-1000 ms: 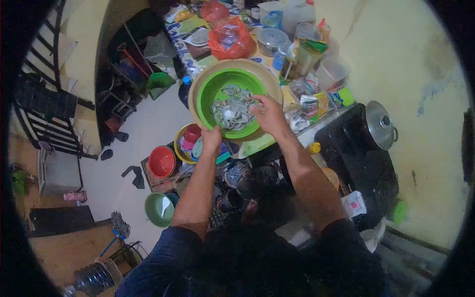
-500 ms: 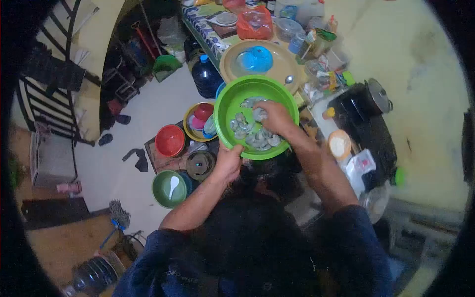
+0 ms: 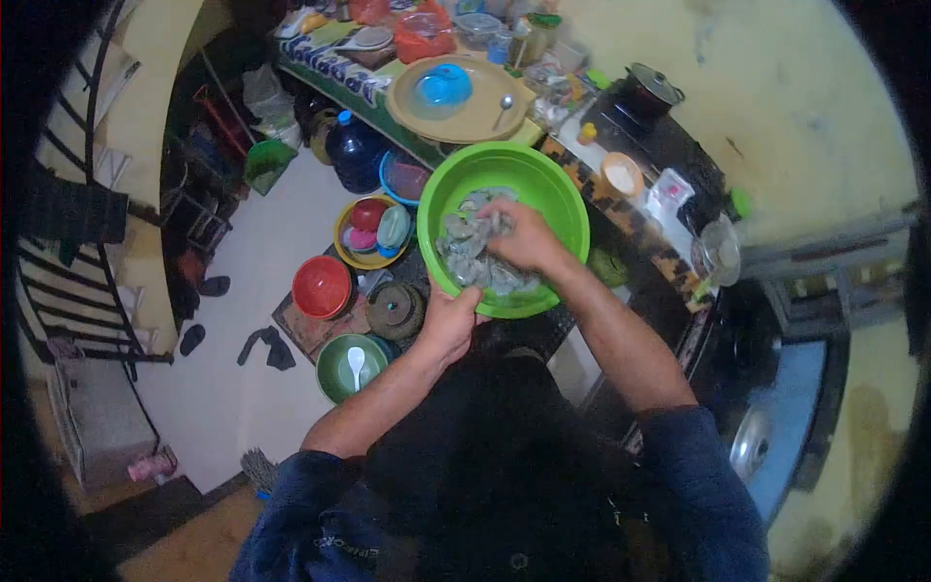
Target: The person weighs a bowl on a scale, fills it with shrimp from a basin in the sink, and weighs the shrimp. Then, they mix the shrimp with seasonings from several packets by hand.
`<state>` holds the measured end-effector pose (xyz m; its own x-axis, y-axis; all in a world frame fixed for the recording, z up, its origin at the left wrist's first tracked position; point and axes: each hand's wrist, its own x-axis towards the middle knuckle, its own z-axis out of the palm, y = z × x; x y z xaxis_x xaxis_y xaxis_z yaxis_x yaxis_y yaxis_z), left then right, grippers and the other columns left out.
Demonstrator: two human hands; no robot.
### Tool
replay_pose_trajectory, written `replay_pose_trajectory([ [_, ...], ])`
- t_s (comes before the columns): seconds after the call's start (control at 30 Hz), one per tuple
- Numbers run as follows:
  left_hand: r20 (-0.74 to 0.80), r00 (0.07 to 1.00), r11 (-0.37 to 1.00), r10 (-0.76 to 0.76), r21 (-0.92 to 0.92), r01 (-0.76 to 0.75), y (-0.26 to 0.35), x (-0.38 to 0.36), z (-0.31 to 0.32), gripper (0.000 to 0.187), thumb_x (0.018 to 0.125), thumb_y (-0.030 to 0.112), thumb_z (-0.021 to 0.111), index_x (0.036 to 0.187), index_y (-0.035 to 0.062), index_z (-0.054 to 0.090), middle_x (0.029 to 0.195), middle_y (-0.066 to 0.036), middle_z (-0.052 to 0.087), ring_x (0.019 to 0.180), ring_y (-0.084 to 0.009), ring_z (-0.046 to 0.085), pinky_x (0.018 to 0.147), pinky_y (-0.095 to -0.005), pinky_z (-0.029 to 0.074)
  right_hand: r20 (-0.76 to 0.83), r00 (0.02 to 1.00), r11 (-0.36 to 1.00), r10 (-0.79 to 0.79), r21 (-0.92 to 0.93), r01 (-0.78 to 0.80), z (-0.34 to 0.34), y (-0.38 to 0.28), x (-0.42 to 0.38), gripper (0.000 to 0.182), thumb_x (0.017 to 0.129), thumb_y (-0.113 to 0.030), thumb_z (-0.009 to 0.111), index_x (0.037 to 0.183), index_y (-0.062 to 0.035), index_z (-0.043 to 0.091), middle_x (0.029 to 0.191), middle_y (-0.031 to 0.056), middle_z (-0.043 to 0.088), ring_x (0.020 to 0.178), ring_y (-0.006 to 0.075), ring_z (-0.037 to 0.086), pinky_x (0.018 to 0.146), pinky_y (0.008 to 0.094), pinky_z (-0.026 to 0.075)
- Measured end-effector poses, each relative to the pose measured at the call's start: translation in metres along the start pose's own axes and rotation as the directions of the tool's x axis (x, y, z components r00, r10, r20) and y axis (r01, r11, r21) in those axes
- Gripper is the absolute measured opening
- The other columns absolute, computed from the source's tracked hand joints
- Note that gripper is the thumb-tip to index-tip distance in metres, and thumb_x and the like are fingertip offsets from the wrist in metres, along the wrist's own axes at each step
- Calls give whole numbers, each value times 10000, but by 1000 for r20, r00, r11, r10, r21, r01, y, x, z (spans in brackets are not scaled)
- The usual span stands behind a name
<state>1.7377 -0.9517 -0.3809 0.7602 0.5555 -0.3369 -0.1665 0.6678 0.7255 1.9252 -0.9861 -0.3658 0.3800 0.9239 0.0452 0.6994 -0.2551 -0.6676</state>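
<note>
A bright green plastic basin is held up in front of me, tilted a little towards me. My left hand grips its near left rim, thumb on top and fingers underneath. Inside lie grey raw shrimp, heaped on the left and near side. My right hand reaches into the basin from the right, its fingers closed on some of the shrimp. The fingertips are partly hidden among them.
Below left are a red bowl, a green bowl with a white spoon, and a yellow basin. A beige tray stands on the table beyond. To the right, a black stove holds a pot.
My view has turned, so the surroundings shift left and more of the right side shows. My right hand has moved slightly within the basin, and the shrimp are bunched further left.
</note>
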Motion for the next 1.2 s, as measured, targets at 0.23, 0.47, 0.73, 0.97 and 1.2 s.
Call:
replay_pose_trajectory([
  [0.23,188,978,996,-88,2,89,-28,-44,20,439,802,-39,489,1216,96,431,1020,-68,561,800,-198,608,600,-316,530,-36,990,779,-138,-621,86,-10,-60,-97,492,714,-338,725,1163,-173,611,1230,167,526,1129,349,511,932,427,432],
  [0.47,329,925,981,-191,93,170,-53,-96,59,396,813,-26,480,1200,59,459,1043,-79,571,854,-201,622,652,-352,559,-34,993,913,114,-391,-118,-77,-26,-192,566,678,-379,738,1186,-173,596,1279,170,491,1189,418,441,935,523,401],
  [0.73,297,905,952,-306,119,283,-112,-165,81,382,813,-29,470,1187,44,460,1034,-86,567,836,-196,616,647,-333,549,108,975,865,195,-487,-119,-44,-33,-297,489,716,-301,713,1172,-166,597,1209,157,525,1054,378,542,892,491,426],
  [0.97,364,900,971,-239,92,221,-130,-197,60,434,812,-31,482,1227,66,402,1104,-107,558,891,-204,621,632,-319,537,-243,897,734,368,-517,-441,-29,-87,-363,660,681,-315,760,1274,-168,512,1255,264,478,1083,428,537,924,468,439],
  [1.2,337,891,929,-305,311,200,-97,-188,21,591,825,-1,494,1331,192,257,1228,-94,492,968,-220,603,666,-339,557,-317,821,878,475,232,-418,52,-9,-322,625,694,-209,755,1272,-172,520,1363,263,398,1090,435,537,921,419,467],
])
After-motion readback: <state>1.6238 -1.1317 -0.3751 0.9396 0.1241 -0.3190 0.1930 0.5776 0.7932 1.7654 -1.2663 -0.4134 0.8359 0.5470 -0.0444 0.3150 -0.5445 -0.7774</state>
